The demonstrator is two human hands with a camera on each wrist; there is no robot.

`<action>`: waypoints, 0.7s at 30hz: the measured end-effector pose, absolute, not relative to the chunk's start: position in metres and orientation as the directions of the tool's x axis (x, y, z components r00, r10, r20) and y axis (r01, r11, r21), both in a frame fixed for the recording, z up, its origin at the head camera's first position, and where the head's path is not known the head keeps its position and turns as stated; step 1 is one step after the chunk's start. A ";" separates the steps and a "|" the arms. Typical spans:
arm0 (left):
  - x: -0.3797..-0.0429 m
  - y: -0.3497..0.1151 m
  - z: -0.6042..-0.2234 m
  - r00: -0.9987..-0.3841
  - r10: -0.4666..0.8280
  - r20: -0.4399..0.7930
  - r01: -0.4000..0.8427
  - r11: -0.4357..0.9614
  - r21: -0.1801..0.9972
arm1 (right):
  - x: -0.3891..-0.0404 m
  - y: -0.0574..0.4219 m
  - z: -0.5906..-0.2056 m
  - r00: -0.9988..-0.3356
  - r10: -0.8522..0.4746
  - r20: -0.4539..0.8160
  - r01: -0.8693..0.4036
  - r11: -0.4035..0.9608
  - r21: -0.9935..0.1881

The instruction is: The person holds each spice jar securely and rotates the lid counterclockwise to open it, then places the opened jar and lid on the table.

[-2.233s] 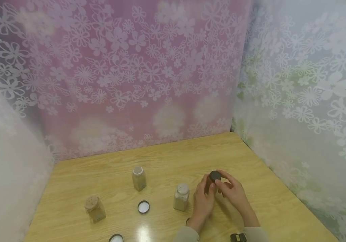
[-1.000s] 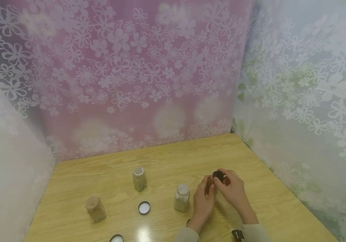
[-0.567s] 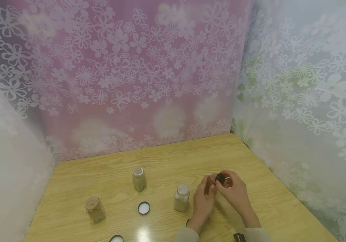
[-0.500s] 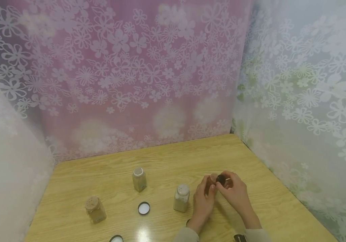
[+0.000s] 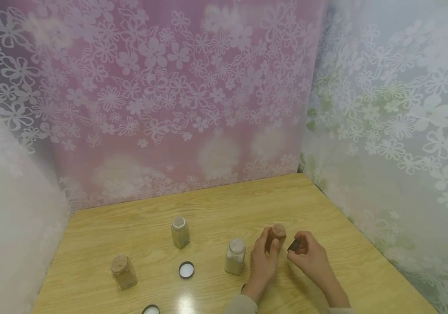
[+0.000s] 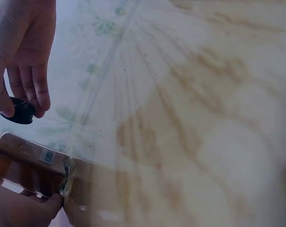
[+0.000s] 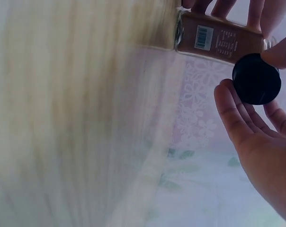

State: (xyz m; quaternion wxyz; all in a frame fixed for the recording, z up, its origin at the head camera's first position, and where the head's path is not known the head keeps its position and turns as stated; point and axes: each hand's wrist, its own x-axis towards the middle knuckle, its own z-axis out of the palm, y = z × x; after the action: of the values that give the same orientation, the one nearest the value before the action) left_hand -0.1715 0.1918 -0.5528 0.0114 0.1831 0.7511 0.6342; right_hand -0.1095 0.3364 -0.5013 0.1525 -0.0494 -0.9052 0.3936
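Note:
My left hand [image 5: 263, 261] grips a glass spice jar [image 5: 279, 231] of reddish-brown powder, which stands upright on the table. Its round top is uncovered in the head view, and a barcode label shows on the jar's side [image 7: 204, 37] in the right wrist view. Just right of it, my right hand [image 5: 316, 264] pinches a round black lid [image 5: 294, 245] between thumb and fingers, tilted and apart from the jar. Both wrist views show the lid [image 6: 21, 111] held off the jar's top end. A jar of pale powder [image 5: 234, 258] with a holed shaker top stands left of my left hand.
Two more uncapped jars stand on the wooden table [image 5: 224, 205]: a greyish one [image 5: 181, 235] farther back and a tan one [image 5: 124, 274] at the left. Two black-rimmed lids, one mid-table [image 5: 186, 270] and one nearer [image 5: 151, 310], lie white side up. Flowered curtains [image 5: 192, 87] enclose the table.
The black lid has come off the reddish-brown jar's top, and my right hand has drawn it to the right and nearer. My left hand keeps its grip on the jar.

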 end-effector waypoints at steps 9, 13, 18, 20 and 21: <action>-0.172 0.194 -0.556 -0.937 0.257 0.238 0.281 0.144 0.949 | -0.100 0.344 -0.508 -0.971 0.208 0.120 0.058 0.687 -0.725; -0.172 0.194 -0.556 -0.932 0.250 0.261 0.303 0.147 0.941 | -0.096 0.346 -0.509 -0.974 0.222 0.045 0.125 0.691 -0.712; -0.172 0.193 -0.554 -0.932 0.257 0.254 0.297 0.142 0.944 | -0.092 0.349 -0.510 -0.978 0.208 0.016 0.136 0.694 -0.707; -0.172 0.192 -0.553 -0.933 0.261 0.247 0.291 0.143 0.946 | -0.091 0.349 -0.510 -0.979 0.202 0.004 0.139 0.688 -0.712; -0.172 0.192 -0.553 -0.933 0.264 0.245 0.289 0.143 0.947 | -0.090 0.349 -0.510 -0.981 0.193 -0.001 0.136 0.688 -0.713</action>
State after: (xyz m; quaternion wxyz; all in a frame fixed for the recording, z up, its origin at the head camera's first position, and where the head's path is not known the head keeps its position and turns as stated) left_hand -0.1719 0.1923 -0.5532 -0.0099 0.1832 0.7559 0.6285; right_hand -0.0903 0.3486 -0.5095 0.0372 -0.0896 -0.9179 0.3847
